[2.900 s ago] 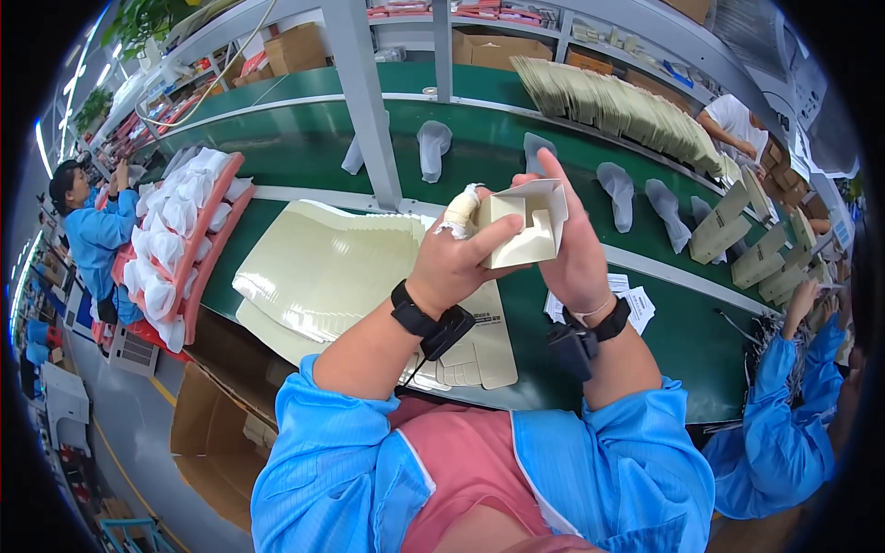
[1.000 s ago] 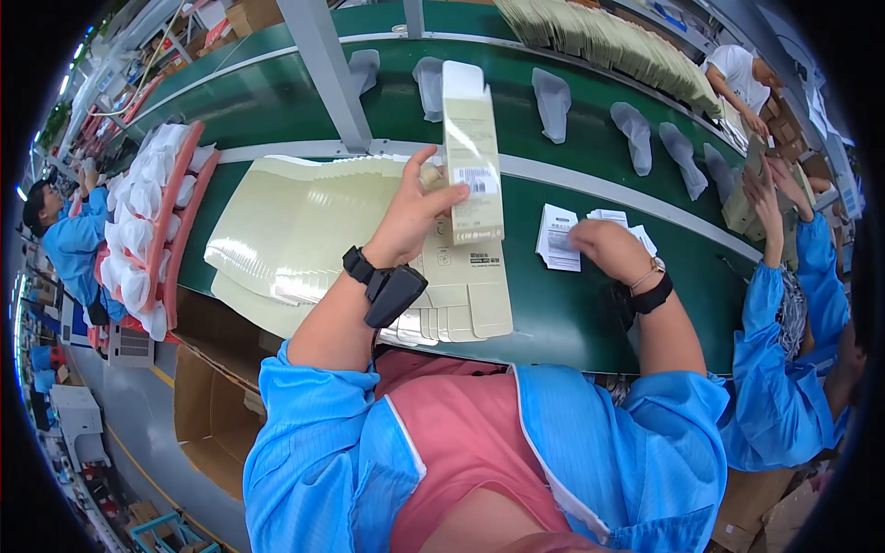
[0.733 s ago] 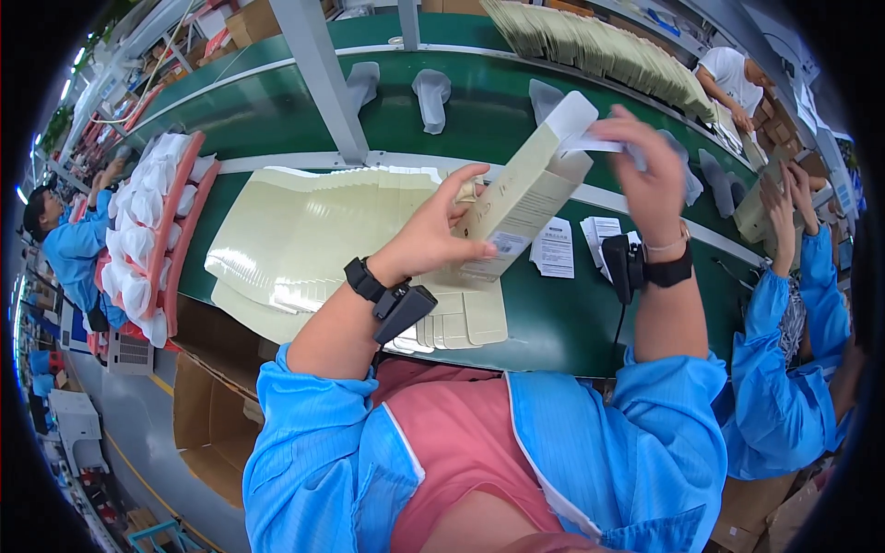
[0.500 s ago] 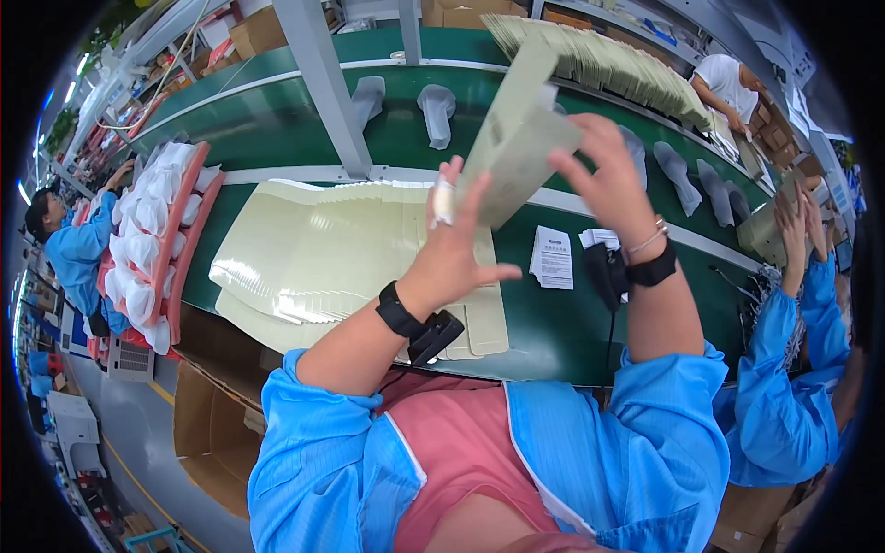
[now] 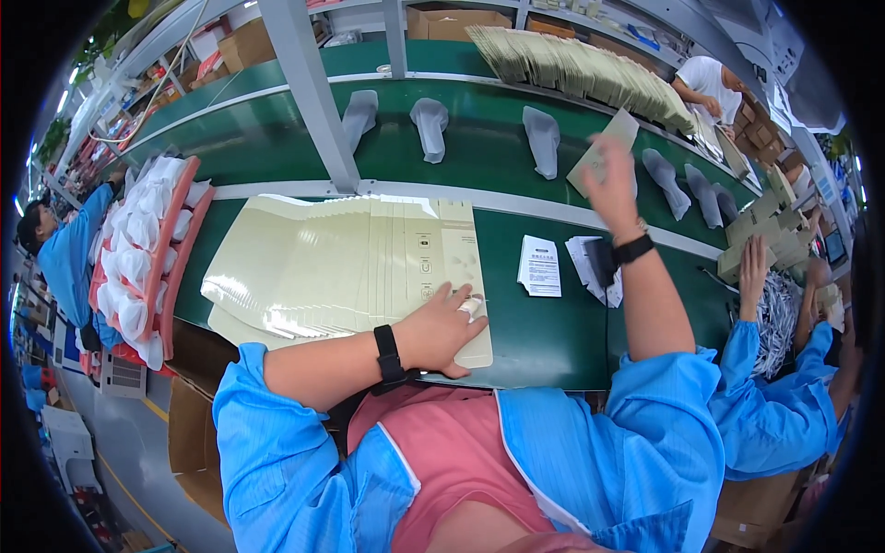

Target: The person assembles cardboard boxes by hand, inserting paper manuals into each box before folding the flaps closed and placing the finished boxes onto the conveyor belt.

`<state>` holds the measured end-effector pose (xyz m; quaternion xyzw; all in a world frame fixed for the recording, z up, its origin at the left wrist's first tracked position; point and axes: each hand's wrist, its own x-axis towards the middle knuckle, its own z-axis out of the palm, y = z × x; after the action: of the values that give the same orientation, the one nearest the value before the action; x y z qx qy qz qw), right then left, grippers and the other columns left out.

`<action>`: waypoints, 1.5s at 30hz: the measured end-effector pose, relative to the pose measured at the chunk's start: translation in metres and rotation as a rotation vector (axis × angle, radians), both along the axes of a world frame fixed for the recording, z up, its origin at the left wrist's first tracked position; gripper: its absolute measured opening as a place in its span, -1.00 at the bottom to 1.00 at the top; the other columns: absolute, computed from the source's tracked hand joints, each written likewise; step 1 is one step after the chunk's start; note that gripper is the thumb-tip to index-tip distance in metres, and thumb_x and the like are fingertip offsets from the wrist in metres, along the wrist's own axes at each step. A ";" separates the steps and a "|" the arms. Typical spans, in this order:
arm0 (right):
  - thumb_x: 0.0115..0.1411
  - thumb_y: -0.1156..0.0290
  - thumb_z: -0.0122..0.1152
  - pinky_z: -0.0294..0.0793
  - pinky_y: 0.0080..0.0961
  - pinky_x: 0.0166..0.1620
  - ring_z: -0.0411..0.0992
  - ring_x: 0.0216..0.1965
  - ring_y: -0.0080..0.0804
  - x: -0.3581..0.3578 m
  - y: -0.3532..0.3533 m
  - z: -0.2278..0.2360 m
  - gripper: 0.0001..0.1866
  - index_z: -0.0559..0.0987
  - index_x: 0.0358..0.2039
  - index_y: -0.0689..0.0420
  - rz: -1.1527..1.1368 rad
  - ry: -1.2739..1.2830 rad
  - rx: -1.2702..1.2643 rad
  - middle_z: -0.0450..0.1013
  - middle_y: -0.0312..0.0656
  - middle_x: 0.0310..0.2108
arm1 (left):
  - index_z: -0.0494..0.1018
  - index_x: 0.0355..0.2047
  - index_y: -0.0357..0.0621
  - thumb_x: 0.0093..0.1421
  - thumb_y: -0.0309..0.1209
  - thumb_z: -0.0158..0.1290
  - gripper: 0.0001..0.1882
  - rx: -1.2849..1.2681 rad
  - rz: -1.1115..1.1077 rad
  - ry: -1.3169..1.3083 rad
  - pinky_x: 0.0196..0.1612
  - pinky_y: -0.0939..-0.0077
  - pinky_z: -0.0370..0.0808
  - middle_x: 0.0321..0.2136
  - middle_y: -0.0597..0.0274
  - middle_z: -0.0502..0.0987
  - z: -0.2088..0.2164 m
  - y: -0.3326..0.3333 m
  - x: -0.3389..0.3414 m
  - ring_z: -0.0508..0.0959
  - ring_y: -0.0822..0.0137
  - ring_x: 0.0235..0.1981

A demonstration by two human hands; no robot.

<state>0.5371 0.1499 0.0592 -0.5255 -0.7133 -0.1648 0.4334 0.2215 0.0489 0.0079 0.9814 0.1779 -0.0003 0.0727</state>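
Note:
My left hand [image 5: 441,334] lies with its fingers spread on the right end of a fanned stack of flat cream carton blanks [image 5: 304,263]. White tape wraps one of its fingers. My right hand [image 5: 613,184], smeared by motion, is raised over the green conveyor belt, in front of a cream folded carton [image 5: 619,138]. The hand hides part of that carton, so whether it still grips it does not show. Black straps circle both wrists. Two piles of printed leaflets, one neat [image 5: 539,267] and one loosely fanned [image 5: 583,263], rest on the green table between my arms.
Grey-wrapped items [image 5: 541,141] stand spaced along the belt behind a metal rail. A long row of cream cartons [image 5: 581,74] lines its far side. Pink trays [image 5: 171,258] of white-wrapped pieces are at left. Beside me at right, a co-worker's hand [image 5: 753,272] is near cream cartons.
My left hand has come down from the carton onto the stack of blanks. My right hand and the carton have moved right and away, to the belt.

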 end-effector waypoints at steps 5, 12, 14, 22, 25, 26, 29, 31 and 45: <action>0.19 0.29 0.11 0.43 -0.64 -0.33 0.44 -0.41 -0.59 -0.074 -0.054 -0.021 -0.78 0.50 -0.25 0.17 0.326 0.339 -1.600 0.48 -0.24 -0.39 | 0.52 -0.21 -0.12 -0.07 -0.09 0.20 -0.53 -0.379 0.232 -0.073 -0.12 0.23 0.44 -0.17 -0.03 0.49 0.022 0.007 0.009 0.49 -0.06 -0.17; 0.20 0.27 0.10 0.45 -0.54 -0.45 0.45 -0.51 -0.54 -0.099 -0.069 -0.046 -0.75 0.48 -0.21 0.18 0.713 0.794 -0.937 0.48 -0.24 -0.49 | 0.00 0.24 0.00 -0.06 -0.18 0.28 -0.07 -0.219 0.381 -0.903 0.15 0.28 0.22 0.16 -0.06 0.15 0.026 0.032 0.012 0.23 0.06 0.16; 0.18 0.29 0.12 0.45 -0.50 -0.45 0.47 -0.51 -0.46 -0.106 -0.083 -0.018 -0.73 0.47 -0.19 0.18 0.508 0.446 -0.521 0.47 -0.23 -0.50 | -0.21 0.31 0.00 -0.06 -0.14 0.28 0.09 -0.080 0.496 -1.021 0.20 0.22 0.15 0.19 -0.08 0.05 0.032 0.053 0.015 0.15 0.04 0.20; 0.14 0.32 0.16 0.47 -0.46 -0.18 0.50 -0.27 -0.30 -0.110 -0.099 0.020 -0.57 0.37 0.01 0.17 0.503 -0.176 -0.488 0.49 -0.13 -0.30 | -0.26 0.27 -0.07 -0.04 -0.34 0.26 0.04 -0.839 0.484 -1.735 0.14 0.27 0.22 0.13 0.07 0.06 0.086 0.061 0.037 0.18 0.21 0.13; 0.14 0.26 0.19 0.31 -0.37 0.09 0.36 0.04 -0.24 -0.107 -0.094 0.023 -0.39 0.22 0.15 0.14 0.462 0.201 -0.105 0.35 -0.04 0.00 | -0.14 0.23 -0.09 -0.04 -0.38 0.25 -0.05 -0.673 0.427 -1.760 0.12 0.30 0.26 0.12 0.08 0.07 0.079 0.056 0.056 0.22 0.21 0.10; 0.13 0.23 0.21 0.24 -0.35 0.14 0.28 0.11 -0.22 -0.110 -0.095 0.032 -0.32 0.15 0.19 0.13 0.669 0.492 -0.158 0.27 -0.04 0.07 | -0.07 0.19 -0.10 -0.05 -0.41 0.25 -0.11 -0.399 0.343 -1.637 0.10 0.31 0.28 0.11 0.09 0.09 0.077 0.053 0.063 0.24 0.22 0.08; 0.11 0.16 0.24 0.09 -0.32 0.24 0.12 0.23 -0.20 -0.106 -0.094 0.043 -0.18 0.03 0.26 0.11 1.069 1.086 -0.251 0.11 -0.03 0.20 | 0.06 0.11 -0.12 -0.07 -0.46 0.26 -0.22 0.120 0.170 -1.347 0.06 0.34 0.33 0.09 0.09 0.12 0.069 0.044 0.082 0.29 0.23 0.05; 0.12 0.18 0.23 0.11 -0.33 0.23 0.14 0.22 -0.24 -0.100 -0.087 0.035 -0.17 -0.01 0.28 0.10 1.059 0.936 -0.272 0.11 -0.05 0.21 | 0.12 0.08 -0.06 -0.13 -0.50 0.29 -0.22 -0.487 0.052 -1.671 0.02 0.33 0.37 0.09 0.08 0.15 0.061 0.041 0.089 0.33 0.17 0.03; 0.25 0.43 0.04 0.22 -0.37 0.16 0.24 0.15 -0.28 -0.095 -0.074 0.042 -0.41 0.10 0.25 0.12 0.878 0.189 -0.171 0.22 -0.05 0.17 | 0.20 -0.05 0.22 -0.36 -0.59 0.38 -0.15 0.070 0.124 -1.362 -0.05 0.19 0.44 0.11 -0.10 0.16 0.053 0.049 0.053 0.36 -0.12 0.01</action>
<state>0.4422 0.0758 0.1012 -0.2200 -0.8368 0.1426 0.4806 0.2741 0.0974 0.0605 0.7525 0.1483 0.6270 0.1363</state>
